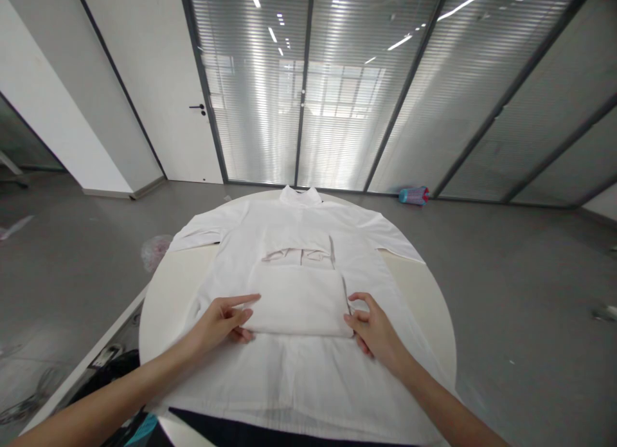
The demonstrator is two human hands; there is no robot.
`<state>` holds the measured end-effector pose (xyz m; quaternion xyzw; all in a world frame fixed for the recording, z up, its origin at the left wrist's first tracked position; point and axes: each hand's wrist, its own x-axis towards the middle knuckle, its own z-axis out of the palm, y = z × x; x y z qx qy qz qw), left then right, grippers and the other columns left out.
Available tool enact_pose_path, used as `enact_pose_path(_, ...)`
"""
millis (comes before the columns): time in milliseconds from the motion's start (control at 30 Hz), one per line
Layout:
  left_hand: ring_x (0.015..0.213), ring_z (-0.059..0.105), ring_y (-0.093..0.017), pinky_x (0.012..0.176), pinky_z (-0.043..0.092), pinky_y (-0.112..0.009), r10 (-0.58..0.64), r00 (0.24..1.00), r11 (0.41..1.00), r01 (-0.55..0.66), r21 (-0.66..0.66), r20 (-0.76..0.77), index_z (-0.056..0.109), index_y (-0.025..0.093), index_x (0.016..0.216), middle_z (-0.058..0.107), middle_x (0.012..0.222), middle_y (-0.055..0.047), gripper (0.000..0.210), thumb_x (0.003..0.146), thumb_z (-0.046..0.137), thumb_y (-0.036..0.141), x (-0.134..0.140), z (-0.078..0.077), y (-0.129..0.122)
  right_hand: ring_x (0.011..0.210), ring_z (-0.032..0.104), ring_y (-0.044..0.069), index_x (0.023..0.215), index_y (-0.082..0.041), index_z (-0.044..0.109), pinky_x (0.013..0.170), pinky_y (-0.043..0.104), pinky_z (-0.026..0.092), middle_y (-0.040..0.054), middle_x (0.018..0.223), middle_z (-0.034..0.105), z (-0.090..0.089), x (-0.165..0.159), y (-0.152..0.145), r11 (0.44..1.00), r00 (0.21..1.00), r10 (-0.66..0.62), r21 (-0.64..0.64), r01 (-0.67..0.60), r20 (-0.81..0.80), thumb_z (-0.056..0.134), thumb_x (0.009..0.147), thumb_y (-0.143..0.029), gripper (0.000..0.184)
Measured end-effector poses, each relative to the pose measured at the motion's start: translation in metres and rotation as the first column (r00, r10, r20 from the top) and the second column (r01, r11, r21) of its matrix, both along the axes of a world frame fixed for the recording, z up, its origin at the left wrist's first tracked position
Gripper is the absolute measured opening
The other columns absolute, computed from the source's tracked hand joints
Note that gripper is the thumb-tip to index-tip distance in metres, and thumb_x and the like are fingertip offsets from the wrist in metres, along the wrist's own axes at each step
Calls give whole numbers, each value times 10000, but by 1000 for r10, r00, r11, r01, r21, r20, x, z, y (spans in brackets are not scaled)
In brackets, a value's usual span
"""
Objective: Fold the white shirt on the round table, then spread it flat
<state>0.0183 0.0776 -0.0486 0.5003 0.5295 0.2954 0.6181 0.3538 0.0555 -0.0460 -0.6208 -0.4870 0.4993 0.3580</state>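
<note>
A white short-sleeved shirt or coat point(284, 370) lies spread on the table, collar at the far end. On it rests a neatly folded white cloth bundle point(301, 302), with a second folded white piece point(299, 242) showing loose edges just beyond it; whether they are joined I cannot tell. At the bundle's left edge is my left hand point(226, 318), its index finger stretched along the top and thumb apart below. My right hand point(373, 325) touches the right edge with thumb and index finger spread apart. Neither hand is visibly closed round the cloth.
The round cream table point(436, 305) carries the garments. Beyond it stand a white door point(159, 80) and a glass partition with blinds point(342, 112). A blue and pink item point(413, 196) lies on the floor by the glass. A clear plastic bag point(155, 251) is left of the table.
</note>
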Motion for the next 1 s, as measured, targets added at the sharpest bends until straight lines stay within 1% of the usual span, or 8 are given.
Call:
enact_pose_path(133,639,716,-218,600,561,-294,-25,997,1000,26,12,-71,644,145,1311,689,685,-34,762,733,729,635,-7,-6,1,287,350,87,975,-269,444,288,206,237,-105,581,479,-7,7,-1,998,995,62,7,-63,82,530,751,-553,371)
enact_pose_path(233,520,625,-146,496,503,-254,-59,957,970,122,209,-284,714,217,1214,696,814,-47,537,831,650,588,-14,12,4,396,463,123,892,-256,540,375,285,406,-25,698,523,-2,11,0,980,947,40,170,-98,319,513,816,-493,250)
enact_pose_path(400,841,684,-214,755,571,-310,129,874,679,266,684,-468,769,253,1046,682,1051,-84,350,949,521,479,14,57,22,1041,628,262,1083,-257,664,932,435,514,122,1154,603,28,-16,19,800,788,-82,511,-313,610,466,957,-424,289)
enact_pose_path(467,1216,592,-271,1041,481,-401,27,867,547,404,733,-498,679,244,1253,626,1308,-97,397,1002,425,418,39,53,35,1324,478,286,1296,-230,601,1106,473,392,138,1396,525,32,-36,31,729,733,-13,508,-459,681,412,998,-433,407)
enact_pose_path(567,1489,266,-292,1213,227,-512,-111,774,401,609,685,-623,393,189,1519,378,1572,-125,547,1017,404,406,65,21,52,1482,260,303,1509,-153,402,1193,519,251,163,1582,334,17,-52,47,703,605,131,357,-616,785,369,1010,-521,621)
enact_pose_path(733,1499,242,-272,1220,205,-478,-148,657,398,724,564,-739,275,167,1562,291,1605,-159,633,1016,407,459,62,-19,62,1504,204,281,1559,-161,309,1209,515,209,143,1619,253,-17,-31,56,707,513,257,202,-677,819,318,1018,-554,669)
enact_pose_path(900,1339,455,-281,1106,364,-448,123,743,340,592,731,-658,512,180,1405,549,1408,-143,440,978,491,286,55,1,88,1344,454,262,1398,-180,544,1120,438,365,131,1461,502,-1,-17,74,698,527,114,310,-646,842,417,1017,-382,449)
enact_pose_path(1000,1247,491,-326,1033,379,-482,323,684,334,565,755,-654,570,186,1332,586,1325,-150,466,866,574,163,58,9,117,1257,482,315,1357,-156,574,1054,462,397,161,1391,531,16,-21,99,718,461,-116,395,-573,880,514,940,-234,428)
